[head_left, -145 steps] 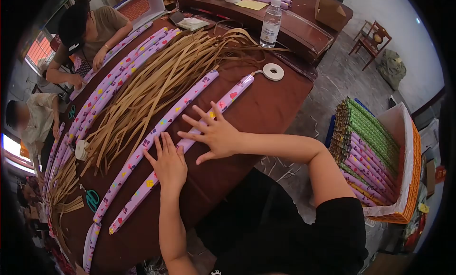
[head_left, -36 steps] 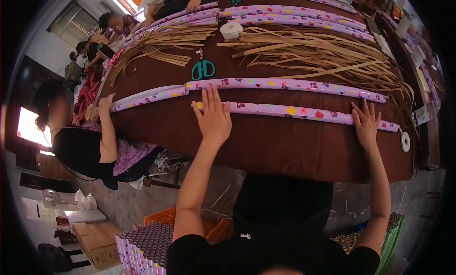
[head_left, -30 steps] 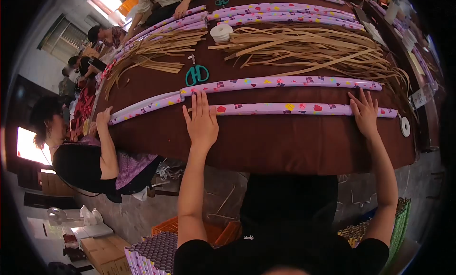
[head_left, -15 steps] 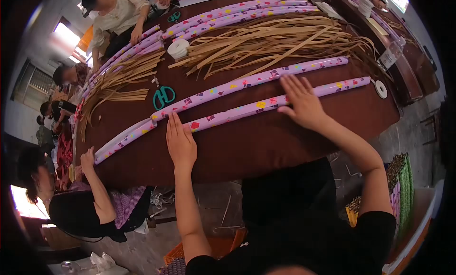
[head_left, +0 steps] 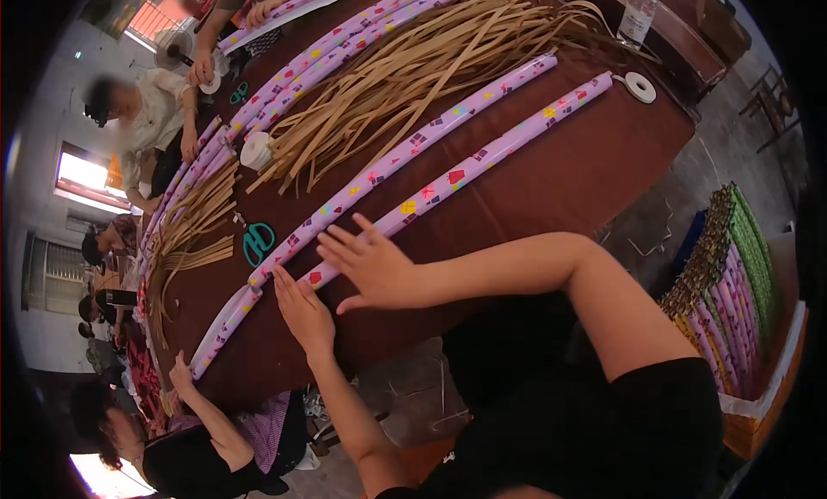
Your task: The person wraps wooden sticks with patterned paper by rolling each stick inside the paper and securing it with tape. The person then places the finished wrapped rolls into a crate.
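Note:
A long roll of shiny lilac gift-patterned paper or film (head_left: 491, 154) lies nearest me across the table. My left hand (head_left: 306, 314) touches its left end, with the fingers stretched out and close together. Just to the right, my right hand (head_left: 372, 268) lies over the same roll, open with fingers spread. A second matching roll (head_left: 413, 146) runs behind it. Beyond that roll's left end, another lilac piece (head_left: 220, 331) reaches toward a co-worker's hand. Teal-handled scissors (head_left: 258, 243) rest behind the rolls. Neither of my hands grips anything that I can see.
Tan strips (head_left: 388, 85) are heaped behind the rolls, with a white tape roll (head_left: 256, 151) beside them. Another white roll (head_left: 639, 87) sits near the right edge. A plastic bottle (head_left: 638, 15) stands behind. Co-workers sit left; a bin of bundled rolls (head_left: 732, 301) stands right.
My right hand has slid left along the near roll, from its right half to close beside my left hand. The left hand stays at the left end. The camera view has tilted.

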`<state>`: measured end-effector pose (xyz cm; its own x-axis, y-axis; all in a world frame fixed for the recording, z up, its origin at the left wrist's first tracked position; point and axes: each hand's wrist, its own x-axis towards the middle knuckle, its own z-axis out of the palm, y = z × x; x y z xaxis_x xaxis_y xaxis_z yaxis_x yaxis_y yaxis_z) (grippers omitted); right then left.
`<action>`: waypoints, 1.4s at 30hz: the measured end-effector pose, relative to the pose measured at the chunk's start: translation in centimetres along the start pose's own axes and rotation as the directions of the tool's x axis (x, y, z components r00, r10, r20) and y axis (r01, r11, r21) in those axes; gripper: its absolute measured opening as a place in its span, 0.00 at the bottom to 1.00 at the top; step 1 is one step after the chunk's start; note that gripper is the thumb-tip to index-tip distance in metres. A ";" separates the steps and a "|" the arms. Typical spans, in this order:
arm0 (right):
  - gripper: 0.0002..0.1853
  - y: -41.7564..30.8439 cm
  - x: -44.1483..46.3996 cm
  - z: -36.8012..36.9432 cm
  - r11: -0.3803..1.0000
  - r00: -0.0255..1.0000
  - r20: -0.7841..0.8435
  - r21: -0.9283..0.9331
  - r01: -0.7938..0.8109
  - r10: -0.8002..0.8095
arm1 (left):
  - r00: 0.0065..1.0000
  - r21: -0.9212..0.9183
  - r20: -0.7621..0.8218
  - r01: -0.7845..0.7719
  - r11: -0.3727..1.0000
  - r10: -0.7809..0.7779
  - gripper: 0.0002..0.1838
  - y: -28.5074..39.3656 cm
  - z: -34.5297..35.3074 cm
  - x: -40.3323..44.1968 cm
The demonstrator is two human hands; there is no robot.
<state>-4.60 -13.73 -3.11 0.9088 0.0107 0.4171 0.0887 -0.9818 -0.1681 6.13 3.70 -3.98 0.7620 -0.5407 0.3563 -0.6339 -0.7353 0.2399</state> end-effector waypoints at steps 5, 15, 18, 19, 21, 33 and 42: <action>0.53 11.1 -7.2 -6.2 0.983 0.995 -0.029 -0.156 -0.100 0.097 | 1.000 0.007 0.003 -0.014 1.000 0.014 0.29 0.7 -0.4 0.1; 0.45 31.6 -22.1 -17.4 0.626 0.871 -0.146 -0.641 -0.444 0.469 | 0.998 -0.019 0.046 0.046 0.999 -0.045 0.29 1.3 -0.9 0.4; 0.43 35.8 -24.0 -19.3 0.495 0.811 -0.145 -0.727 -0.476 0.567 | 0.998 -0.016 0.054 0.044 0.999 -0.043 0.29 1.3 -1.2 0.4; 0.43 36.4 -24.0 -20.1 0.450 0.770 -0.111 -0.756 -0.476 0.628 | 0.998 -0.009 0.055 0.043 0.999 -0.043 0.29 1.2 -1.2 0.5; 0.42 37.6 -24.4 -20.5 0.380 0.713 -0.109 -0.785 -0.489 0.693 | 0.998 0.009 0.045 0.041 0.999 -0.041 0.29 1.1 -1.1 0.4; 0.53 15.0 -6.7 -11.9 0.997 0.992 -0.124 -0.071 -0.021 0.012 | 0.997 0.024 0.020 0.070 0.997 -0.071 0.29 1.6 -1.1 -0.1; 0.52 -1.5 1.1 0.9 0.959 0.975 0.000 0.184 0.217 -0.221 | 0.998 0.078 0.000 0.069 0.995 -0.069 0.29 0.3 -0.5 -0.1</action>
<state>-3.39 -12.09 -3.20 0.8667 0.2270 0.4441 0.3570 -0.9041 -0.2346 5.79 3.78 -3.47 0.8040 -0.4885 0.3391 -0.5676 -0.8006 0.1923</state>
